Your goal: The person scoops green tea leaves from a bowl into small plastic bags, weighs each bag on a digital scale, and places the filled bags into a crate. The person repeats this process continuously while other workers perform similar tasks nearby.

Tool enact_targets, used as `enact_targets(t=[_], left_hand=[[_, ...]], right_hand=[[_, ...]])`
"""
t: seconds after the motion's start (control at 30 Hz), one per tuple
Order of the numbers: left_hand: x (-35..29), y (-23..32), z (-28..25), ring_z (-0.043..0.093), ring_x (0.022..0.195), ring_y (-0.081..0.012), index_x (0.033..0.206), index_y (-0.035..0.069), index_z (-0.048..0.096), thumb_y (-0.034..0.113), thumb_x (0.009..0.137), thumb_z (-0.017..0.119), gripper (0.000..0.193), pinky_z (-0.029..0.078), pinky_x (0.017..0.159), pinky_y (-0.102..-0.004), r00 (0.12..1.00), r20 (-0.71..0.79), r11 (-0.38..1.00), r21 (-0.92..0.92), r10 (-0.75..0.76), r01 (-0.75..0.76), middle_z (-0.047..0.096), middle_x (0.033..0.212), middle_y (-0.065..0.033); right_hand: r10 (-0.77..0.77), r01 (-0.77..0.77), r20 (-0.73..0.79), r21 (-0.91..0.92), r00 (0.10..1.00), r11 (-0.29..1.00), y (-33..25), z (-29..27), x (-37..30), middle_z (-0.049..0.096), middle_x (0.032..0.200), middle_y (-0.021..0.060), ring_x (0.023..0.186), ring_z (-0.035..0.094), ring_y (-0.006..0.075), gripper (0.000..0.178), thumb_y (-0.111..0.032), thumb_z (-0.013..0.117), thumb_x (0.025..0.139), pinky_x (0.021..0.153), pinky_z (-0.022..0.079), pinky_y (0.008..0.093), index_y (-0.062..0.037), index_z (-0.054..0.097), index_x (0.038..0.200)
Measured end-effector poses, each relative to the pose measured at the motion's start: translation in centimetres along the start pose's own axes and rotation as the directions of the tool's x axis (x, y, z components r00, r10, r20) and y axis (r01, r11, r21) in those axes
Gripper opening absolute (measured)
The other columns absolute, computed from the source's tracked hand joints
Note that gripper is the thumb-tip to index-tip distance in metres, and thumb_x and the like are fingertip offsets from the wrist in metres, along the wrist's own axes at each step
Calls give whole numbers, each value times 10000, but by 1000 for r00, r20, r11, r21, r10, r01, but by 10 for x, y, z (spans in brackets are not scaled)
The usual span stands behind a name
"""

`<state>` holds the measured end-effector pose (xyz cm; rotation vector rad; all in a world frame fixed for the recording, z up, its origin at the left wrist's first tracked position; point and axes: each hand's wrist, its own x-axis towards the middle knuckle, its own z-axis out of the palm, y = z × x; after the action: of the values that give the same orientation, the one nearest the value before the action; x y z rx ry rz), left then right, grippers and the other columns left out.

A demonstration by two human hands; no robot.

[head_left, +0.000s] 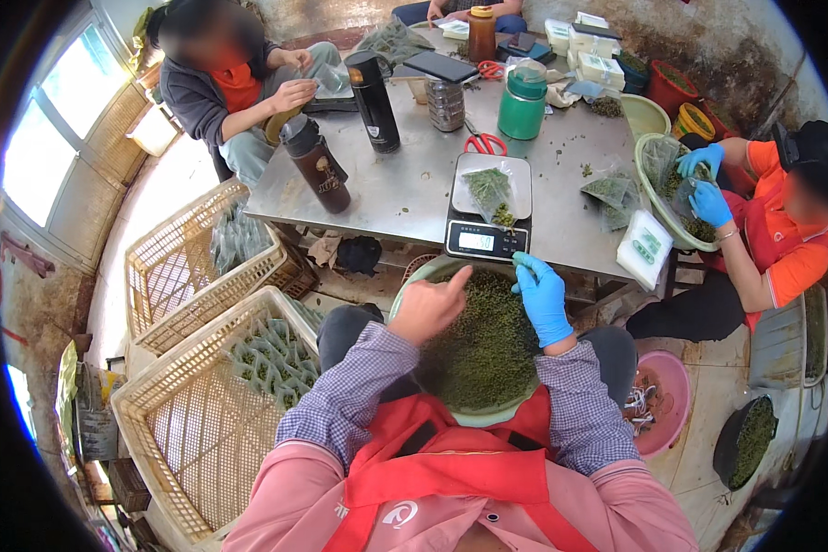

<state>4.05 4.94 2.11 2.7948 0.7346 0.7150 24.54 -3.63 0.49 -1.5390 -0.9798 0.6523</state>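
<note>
A basin [477, 416] of small green, berry-like grains [484, 345] stands between my knees. Above its left side is my bare left hand [431, 305], index finger stretched out and holding nothing that I can see. My right hand [543, 302], in a blue glove, is over the basin's right rim by the front corner of a digital scale [486, 239]. Its fingertips are pinched together; whatever is between them is too small to make out. On the scale's white tray [519, 175] lies a clear plastic bag [489, 191] partly filled with the green grains.
Scissors [484, 143], bottles [373, 103], a green jar [523, 103] and filled bags [614, 195] stand or lie on the metal table [414, 198]. Left are plastic crates [202, 432] with bags; right, a pink basin [676, 405]. A gloved co-worker [787, 230] handles a bag at right; another person [225, 92] sits far left.
</note>
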Motion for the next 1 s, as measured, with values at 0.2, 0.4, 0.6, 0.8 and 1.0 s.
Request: enact_targets(t=[0.2,0.4,0.6,0.8,1.0], left_hand=[[-23,-49,6,630,575,-278,1156,129,568,238,827,590,347,484,537,-408,881,-101,887,-89,-461,454,610,585,-80],[-15,-47,17,646,619,-271,1124,152,581,249,842,591,298,488,569,-402,804,-91,796,-244,-588,554,647,649,-65],[-12,-39,21,634,566,-270,1088,148,598,227,837,596,263,486,524,-386,858,-100,846,-257,-504,468,635,626,-74],[-7,-32,22,613,524,-257,1193,167,561,205,829,595,367,478,492,-371,969,-111,972,-115,-219,207,603,599,-87],[61,-3,28,564,461,-241,1383,70,369,151,789,594,640,449,459,-378,995,-93,998,47,35,-31,551,537,-54]], right_hand=[[-189,186,11,-232,982,955,4,4,19,647,1069,132,828,651,251,287,-100,562,878,744,522,309,-70,618,1158],[-599,517,63,-582,798,628,-1,21,41,627,1131,115,790,653,270,340,-103,565,861,695,531,354,-88,588,1200],[-479,435,145,-691,866,577,-15,33,62,643,1032,94,736,632,328,274,-199,578,841,628,516,411,-137,615,1106],[-391,288,29,-727,920,623,-30,23,57,645,800,148,666,616,347,278,-218,572,871,583,487,433,-133,615,1132],[-150,96,18,-838,989,537,-19,31,67,629,697,180,603,610,369,378,-294,509,898,527,464,464,-117,522,1232]])
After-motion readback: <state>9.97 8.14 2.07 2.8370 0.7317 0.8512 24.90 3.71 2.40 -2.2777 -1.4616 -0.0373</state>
